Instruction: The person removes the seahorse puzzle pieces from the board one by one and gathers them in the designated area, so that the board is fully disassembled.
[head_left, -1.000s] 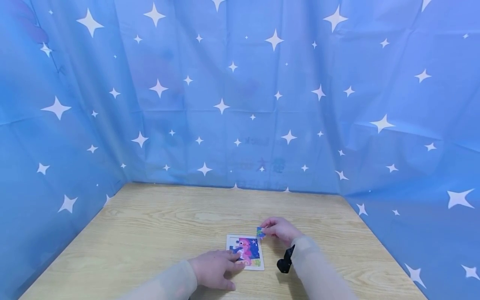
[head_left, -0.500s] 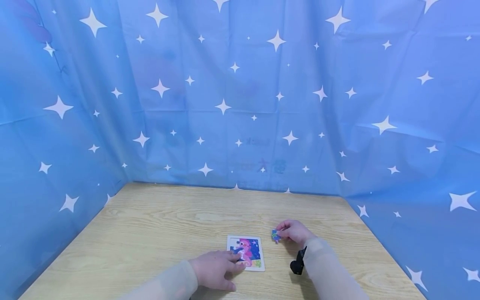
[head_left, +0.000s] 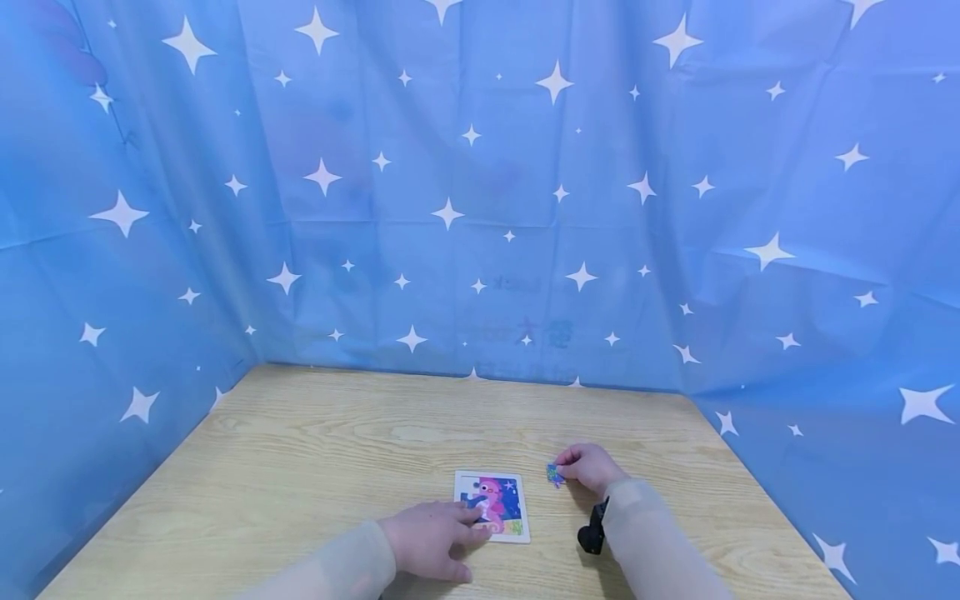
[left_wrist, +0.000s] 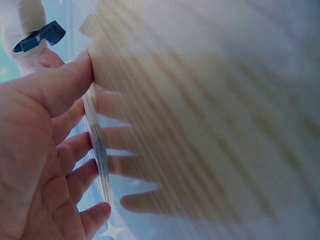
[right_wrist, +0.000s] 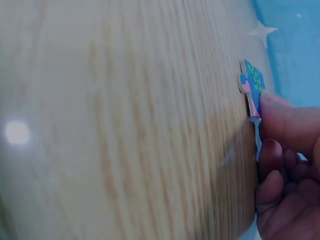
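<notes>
A seahorse jigsaw puzzle (head_left: 510,500) lies in its white-framed tray (head_left: 524,533) on the table. Across its left side rests my left hand (head_left: 431,537), fingers spread and fairly straight. In the left wrist view those fingertips (left_wrist: 100,212) lie along the tray's thin edge. To the right of the tray, my right hand (head_left: 592,468) pinches a blue puzzle piece (head_left: 555,474) with green and pink on it. The right wrist view shows the thumb (right_wrist: 285,117) on the piece, which stands tilted close over the wood.
The wood-grain table (head_left: 337,442) reaches back to a blue curtain (head_left: 480,208) with white stars, which also hangs at both sides. A black wrist camera (head_left: 592,533) sits under the right wrist.
My right hand has moved the puzzle piece from the tray's upper right corner out to the right, away from the tray. The left hand has stayed on the puzzle.
</notes>
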